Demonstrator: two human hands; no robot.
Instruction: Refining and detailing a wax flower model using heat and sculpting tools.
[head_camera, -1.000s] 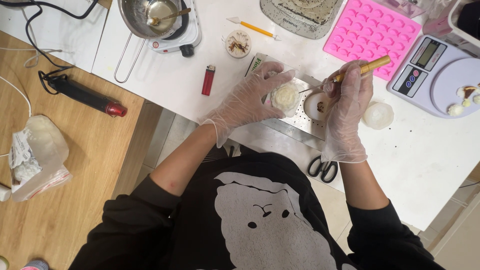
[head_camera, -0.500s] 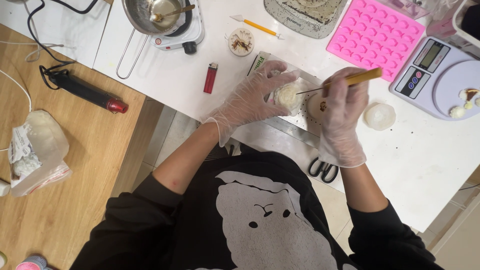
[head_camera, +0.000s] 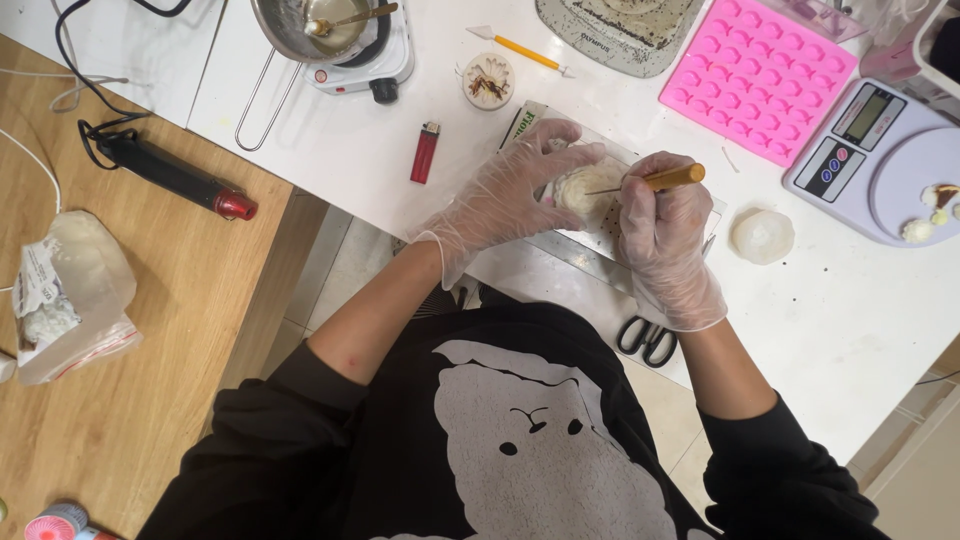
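Both my hands wear thin clear gloves. My left hand (head_camera: 505, 195) curls around a small round whitish wax piece (head_camera: 583, 190) and holds it over a flat pad (head_camera: 610, 235) on the white table. My right hand (head_camera: 665, 240) grips a thin tool with a yellow wooden handle (head_camera: 672, 178); its metal point touches the top of the wax piece. A second round whitish wax piece (head_camera: 762, 236) lies on the table just right of my right hand.
Black scissors (head_camera: 647, 340) lie at the table's near edge. A red lighter (head_camera: 425, 152), a pink silicone mould (head_camera: 758, 76), a digital scale (head_camera: 885, 160), a pot on a small hotplate (head_camera: 330, 30) and a heat gun (head_camera: 175, 178) are around. A plastic bag (head_camera: 70, 295) sits on the wooden table.
My right hand has swung the tool's handle down and brought its point onto the wax piece. My left hand has kept its hold on the piece, shifting it slightly.
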